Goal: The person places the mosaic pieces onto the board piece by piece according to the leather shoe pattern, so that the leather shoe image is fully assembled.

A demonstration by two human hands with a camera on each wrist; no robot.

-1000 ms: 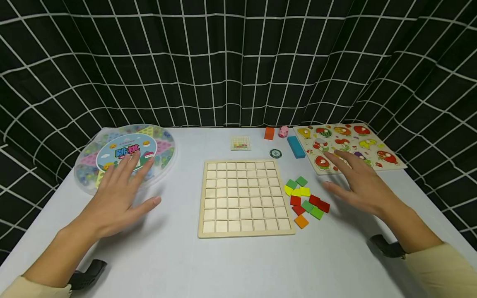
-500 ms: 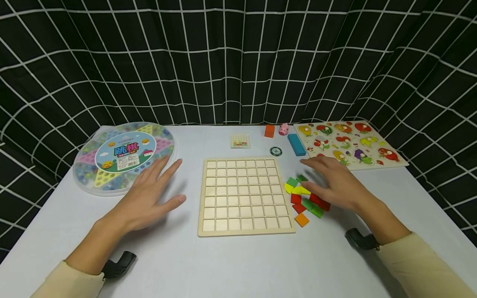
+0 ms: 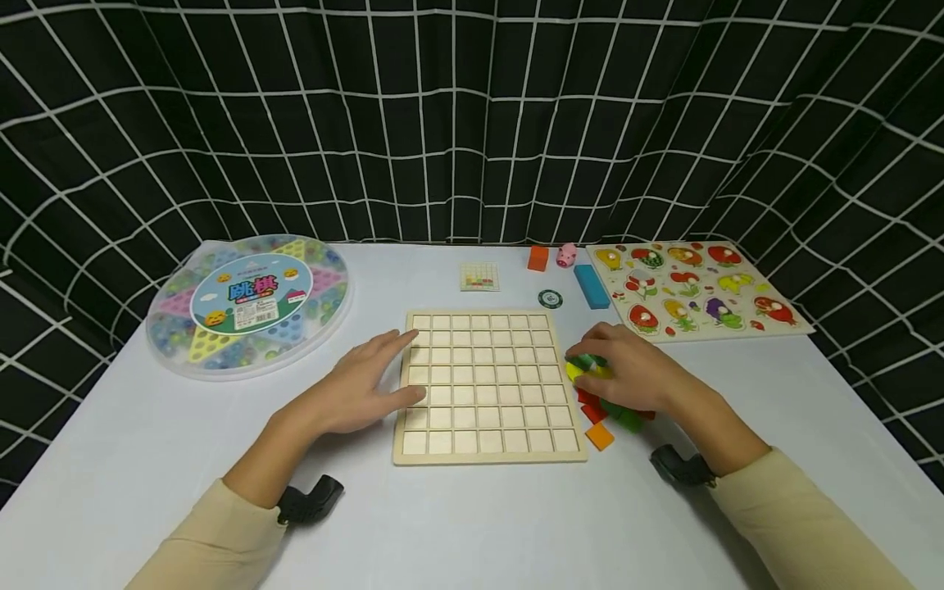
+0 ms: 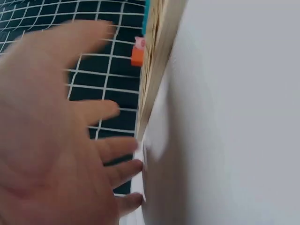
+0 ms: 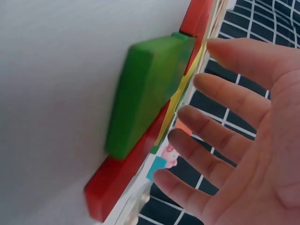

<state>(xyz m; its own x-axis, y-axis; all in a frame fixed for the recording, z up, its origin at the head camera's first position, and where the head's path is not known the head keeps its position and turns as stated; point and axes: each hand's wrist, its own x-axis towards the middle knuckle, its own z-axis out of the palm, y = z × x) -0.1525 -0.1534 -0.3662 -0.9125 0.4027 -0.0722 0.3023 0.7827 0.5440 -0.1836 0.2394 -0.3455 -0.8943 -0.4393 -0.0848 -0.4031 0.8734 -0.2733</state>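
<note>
We see the right hand [image 3: 627, 373], fingers parted and gripping nothing, over coloured tiles [image 3: 593, 412] at the grid board's [image 3: 483, 401] three o'clock; an orange tile [image 3: 600, 436] lies at the hand's seven o'clock. The empty left hand [image 3: 357, 392] spreads over the board's nine o'clock edge.

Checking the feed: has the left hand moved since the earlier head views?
Yes: in the head view, the left hand has moved right, away from the round box to the left edge of the grid board.
</note>
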